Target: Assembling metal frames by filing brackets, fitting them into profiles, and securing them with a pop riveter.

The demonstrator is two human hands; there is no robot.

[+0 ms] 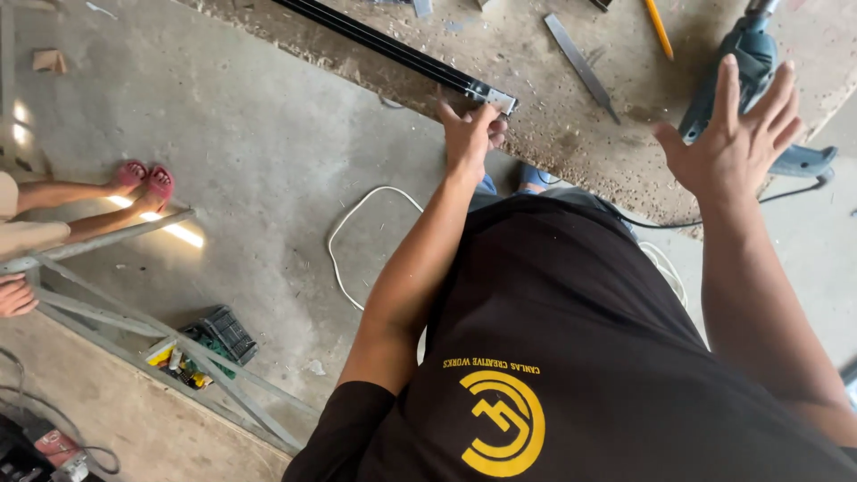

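- Bare concrete floor [259,152] fills the workshop below you, with a dusty, scuffed workbench [553,116] running across the top of the view.
- Your left hand [471,136] pinches the near end of a long black metal rail [384,45], fingers closed on its silver end bracket [500,98] right at the bench edge.
- That rail is slim, dark and straight, lying flat on the bench and running away up and to the left from your grip.
- Your right hand [736,143] hovers open, fingers spread wide, gripping nothing.
- Just beyond that open palm lies a teal power drill [754,54], partly hidden by your fingers, its black cord [786,192] trailing off the bench.
- Between your two hands, on the benchtop, rest a flat steel strip [580,64] and a yellow pencil [659,27].
- White cable [344,241] loops on the floor beside your left forearm.
- At the far left, another person's feet in pink sandals [143,178] rest by a grey metal frame [161,330].
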